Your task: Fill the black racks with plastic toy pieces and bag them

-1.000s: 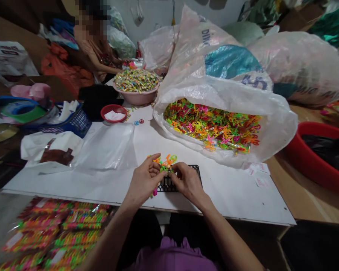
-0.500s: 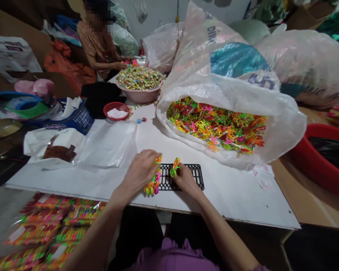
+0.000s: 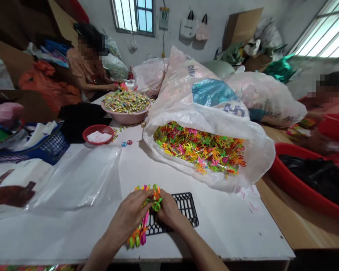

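My right hand (image 3: 169,211) is closed on a small bunch of green and orange plastic pieces (image 3: 157,200), held above a black plastic rack (image 3: 190,210). Against that bunch, my left hand (image 3: 130,213) has its thumb and fingers closed around more of the bright pieces; their exact kind is too small to make out. A row of green, pink and orange pieces (image 3: 138,237) shows below my left hand, along the rack's left end. My two hands meet over the rack.
A big white sack (image 3: 260,150) lies open beyond my hands, full of similar coloured pieces. Clear plastic bags (image 3: 84,180) lie to the left. Behind stand a red basket (image 3: 98,130) and a pink basin (image 3: 127,119). A red tub (image 3: 279,177) is at right. Two people work nearby.
My right hand has moved left with its bunch to meet my left hand over the rack. The view has tilted up, showing windows and a second person at right.
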Tool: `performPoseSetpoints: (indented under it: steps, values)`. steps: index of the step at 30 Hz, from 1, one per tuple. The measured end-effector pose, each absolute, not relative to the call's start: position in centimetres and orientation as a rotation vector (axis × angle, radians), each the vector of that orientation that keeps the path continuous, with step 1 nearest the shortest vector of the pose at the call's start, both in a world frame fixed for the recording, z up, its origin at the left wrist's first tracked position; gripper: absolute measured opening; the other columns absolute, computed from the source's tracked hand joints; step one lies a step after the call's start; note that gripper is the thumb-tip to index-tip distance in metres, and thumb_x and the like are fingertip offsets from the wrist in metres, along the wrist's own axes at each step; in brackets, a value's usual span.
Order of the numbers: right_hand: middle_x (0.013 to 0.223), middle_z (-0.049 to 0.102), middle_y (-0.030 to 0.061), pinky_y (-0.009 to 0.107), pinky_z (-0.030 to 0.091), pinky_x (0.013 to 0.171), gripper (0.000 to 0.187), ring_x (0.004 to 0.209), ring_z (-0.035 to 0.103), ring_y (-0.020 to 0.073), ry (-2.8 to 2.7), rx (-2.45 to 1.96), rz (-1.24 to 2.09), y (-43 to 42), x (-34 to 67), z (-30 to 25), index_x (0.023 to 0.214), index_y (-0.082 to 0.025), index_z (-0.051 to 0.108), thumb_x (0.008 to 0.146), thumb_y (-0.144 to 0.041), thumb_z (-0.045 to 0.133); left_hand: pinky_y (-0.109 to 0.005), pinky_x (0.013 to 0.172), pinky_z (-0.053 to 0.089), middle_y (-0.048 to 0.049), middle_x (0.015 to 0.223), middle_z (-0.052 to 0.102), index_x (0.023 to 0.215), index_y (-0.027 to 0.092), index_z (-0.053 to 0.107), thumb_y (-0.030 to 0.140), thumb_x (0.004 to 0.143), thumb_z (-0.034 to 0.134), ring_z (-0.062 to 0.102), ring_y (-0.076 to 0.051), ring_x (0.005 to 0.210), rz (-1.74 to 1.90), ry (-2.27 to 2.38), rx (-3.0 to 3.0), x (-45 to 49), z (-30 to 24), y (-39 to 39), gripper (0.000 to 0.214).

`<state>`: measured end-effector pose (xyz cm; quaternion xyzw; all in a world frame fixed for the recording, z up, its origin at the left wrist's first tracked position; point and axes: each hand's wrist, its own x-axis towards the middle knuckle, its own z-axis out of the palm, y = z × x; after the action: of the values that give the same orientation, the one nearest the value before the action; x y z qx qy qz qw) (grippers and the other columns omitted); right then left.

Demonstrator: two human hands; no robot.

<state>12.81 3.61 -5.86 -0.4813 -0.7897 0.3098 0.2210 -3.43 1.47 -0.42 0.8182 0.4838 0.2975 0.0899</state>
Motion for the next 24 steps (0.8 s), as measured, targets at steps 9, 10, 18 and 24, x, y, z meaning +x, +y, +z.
performPoseSetpoints:
  steps: [9, 10, 18, 24]
  values:
    - [0.092, 0.057, 0.0051, 0.026, 0.038, 0.064, 0.026, 0.079, 0.056, 0.0185, -2.392, -1.411, 0.675, 4.2, 11.5, -5.9, 0.096, -0.019, 0.048, 0.071, -0.014, 0.048, -0.03, 0.086, 0.052, -0.0041, 0.102, 0.068, 0.109, 0.022, 0.057, 0.032, 0.087, 0.048, 0.063, -0.017, 0.095, 0.93, 1.431, 2.485, -3.8, -1.2, 1.4, 0.026]
    - [0.091, 0.057, 0.0048, 0.026, 0.038, 0.064, 0.024, 0.077, 0.055, 0.0181, -2.401, -1.402, 0.692, 4.4, 11.6, -5.8, 0.096, -0.019, 0.048, 0.072, -0.015, 0.047, -0.03, 0.084, 0.052, -0.0039, 0.1, 0.068, 0.108, 0.021, 0.058, 0.032, 0.087, 0.047, 0.063, -0.017, 0.093, 0.935, 1.449, 2.496, -3.7, -1.2, 1.3, 0.026]
    - [0.088, 0.057, 0.0037, 0.026, 0.038, 0.069, 0.014, 0.081, 0.054, 0.0172, -2.407, -1.232, 0.775, 4.2, 13.3, -5.8, 0.093, -0.019, 0.048, 0.08, -0.019, 0.045, -0.032, 0.086, 0.05, -0.0035, 0.098, 0.068, 0.103, 0.019, 0.061, 0.026, 0.093, 0.033, 0.062, -0.017, 0.093, 0.906, 1.557, 2.635, -2.3, -1.1, 0.0, 0.031]
    - [0.094, 0.058, 0.0067, 0.026, 0.041, 0.072, 0.017, 0.084, 0.055, 0.0174, -2.433, -1.197, 0.739, 4.0, 12.9, -6.2, 0.097, -0.016, 0.053, 0.081, -0.018, 0.046, -0.034, 0.075, 0.05, -0.0044, 0.092, 0.07, 0.093, 0.017, 0.066, 0.019, 0.092, 0.025, 0.063, -0.02, 0.085, 0.803, 1.561, 2.978, -1.8, -0.4, 0.4, 0.041]
